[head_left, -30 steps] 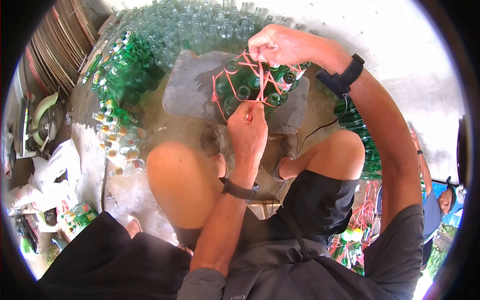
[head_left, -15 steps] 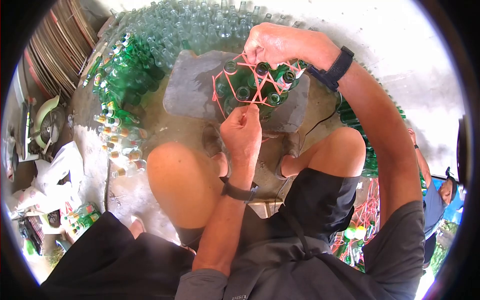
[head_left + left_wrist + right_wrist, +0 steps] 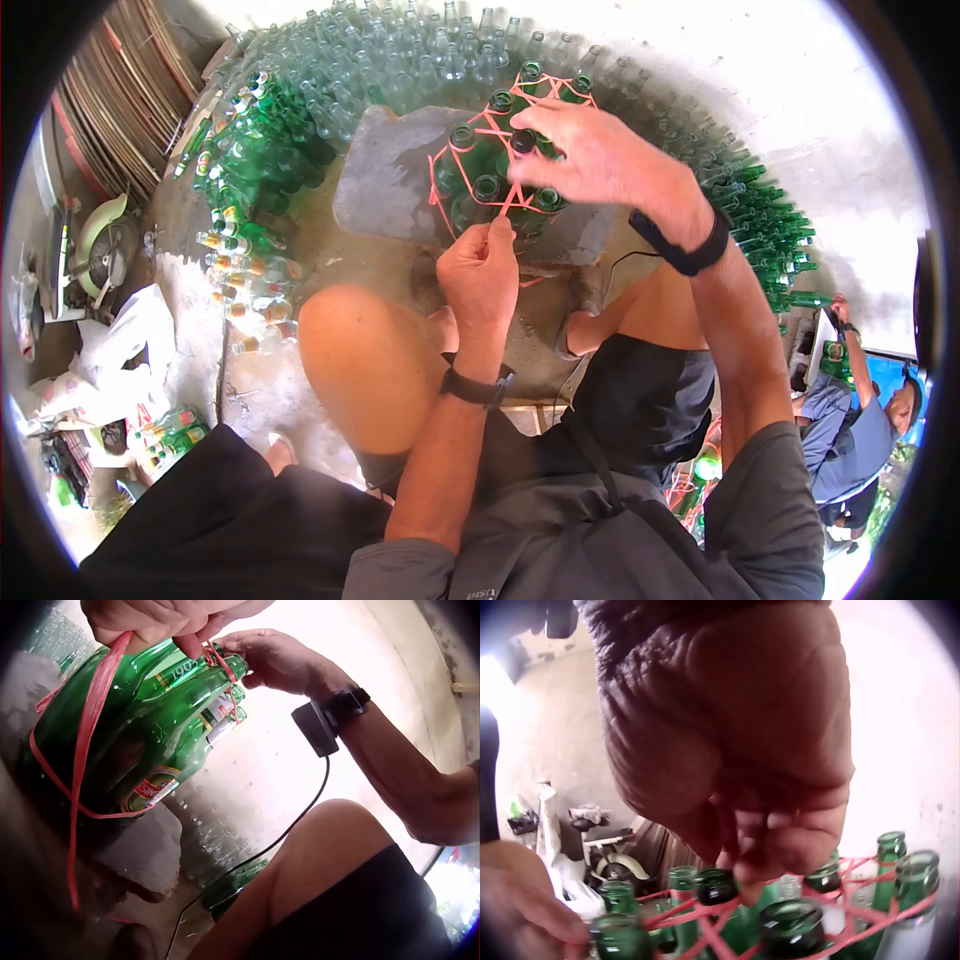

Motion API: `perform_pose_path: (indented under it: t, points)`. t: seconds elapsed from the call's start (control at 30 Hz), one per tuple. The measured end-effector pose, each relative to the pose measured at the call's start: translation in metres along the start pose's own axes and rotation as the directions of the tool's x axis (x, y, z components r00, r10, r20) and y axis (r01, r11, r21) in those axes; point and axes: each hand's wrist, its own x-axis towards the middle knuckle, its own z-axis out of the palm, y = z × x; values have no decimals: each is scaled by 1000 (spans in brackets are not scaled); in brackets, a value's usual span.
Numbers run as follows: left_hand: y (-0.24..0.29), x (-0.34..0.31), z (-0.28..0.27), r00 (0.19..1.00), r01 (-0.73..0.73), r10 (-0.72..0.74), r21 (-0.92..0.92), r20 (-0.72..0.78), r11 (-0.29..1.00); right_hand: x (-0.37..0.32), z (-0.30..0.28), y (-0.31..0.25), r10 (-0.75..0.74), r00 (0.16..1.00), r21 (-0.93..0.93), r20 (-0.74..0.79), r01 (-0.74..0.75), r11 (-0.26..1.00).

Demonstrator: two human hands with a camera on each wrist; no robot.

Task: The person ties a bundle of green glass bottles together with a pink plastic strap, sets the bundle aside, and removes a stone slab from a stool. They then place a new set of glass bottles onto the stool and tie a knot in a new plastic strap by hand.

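Observation:
A bundle of green glass bottles (image 3: 487,187) stands on a grey slab (image 3: 385,195), its necks laced together with pink plastic strap (image 3: 91,724). At the near side of the bundle my left hand (image 3: 480,270) pinches the strap between thumb and fingers. One loose tail of it hangs down below that hand in the left wrist view. My right hand (image 3: 605,155) hovers over the bottle tops, thumb and fingers spread apart around a bottle neck (image 3: 522,141). Seen from the right wrist, its fingertips (image 3: 751,891) point down right beside a neck and the crossed strap.
Rows of clear bottles (image 3: 400,65) line the wall behind the slab. Green bottles stand at left (image 3: 265,150) and right (image 3: 765,230). A black cable (image 3: 289,844) runs from the right wrist camera past the knee. Another person (image 3: 850,430) is at far right.
My right hand has come from the far side of the bundle toward me, its curled fingers now spread, uncovering the far necks. My left hand has drawn slightly nearer, still pinching the strap.

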Motion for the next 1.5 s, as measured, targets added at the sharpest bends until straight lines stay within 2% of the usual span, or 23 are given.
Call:
perform_pose_path:
  t: [0.03,0.1,0.17,0.3,0.37,0.4,0.47,0.6,0.67,0.7,0.77,0.9,0.97,1.0,1.07,1.13,1.3,1.37,1.5]
  points:
    - [1,1,0,999,-44,44,28,-4,999,-6,11,-1,1,1000,7,-5,-1,1000]
    - [-1,1,-2,996,-85,86,68,-3,994,-15,28,-5,-106,956,-107,-274,79,991]
    - [-3,5,-4,986,-165,165,69,7,984,-16,29,-7,-68,968,-60,-242,55,997]
    - [6,14,-13,981,-192,187,128,49,973,-16,30,-5,-42,967,-27,-253,37,999]
    - [15,15,-16,974,-223,208,261,84,939,-15,31,-6,-43,967,-22,-250,39,999]
    - [18,15,-17,974,-227,210,268,91,936,-15,31,-7,-43,965,-15,-258,40,999]
    - [24,16,-17,938,-345,317,354,137,869,-16,32,-7,-33,961,-2,-276,34,999]
    - [47,26,-23,911,-411,317,514,264,753,-15,37,-2,-48,950,19,-310,57,998]
    - [57,35,-24,855,-515,339,554,393,655,-15,37,0,-40,953,27,-302,51,998]
    - [65,39,-22,851,-520,337,556,403,648,-15,36,-1,-39,956,34,-290,51,998]
    - [81,46,-18,795,-598,302,598,526,533,-15,37,-1,-33,959,48,-282,49,998]
    - [96,62,-9,756,-648,299,602,582,467,-18,40,-2,-30,951,56,-306,49,997]
    - [98,73,-5,688,-726,325,600,649,336,-18,43,-1,-33,946,52,-321,53,997]
    - [101,77,-3,686,-727,322,600,652,335,-17,44,-1,-33,947,57,-319,54,997]
    - [104,85,0,639,-769,291,590,712,246,-18,47,0,-28,949,69,-314,53,996]
    - [104,95,2,643,-766,258,601,721,230,-19,45,-1,-77,920,3,-384,85,996]
    - [98,116,4,621,-783,217,584,753,214,-19,47,-1,-61,928,28,-368,77,997]
    - [100,117,4,667,-737,126,625,735,255,-19,48,0,-63,925,30,-374,80,996]
    - [107,115,-4,696,-706,38,674,717,217,-18,49,2,-82,914,12,-397,95,995]
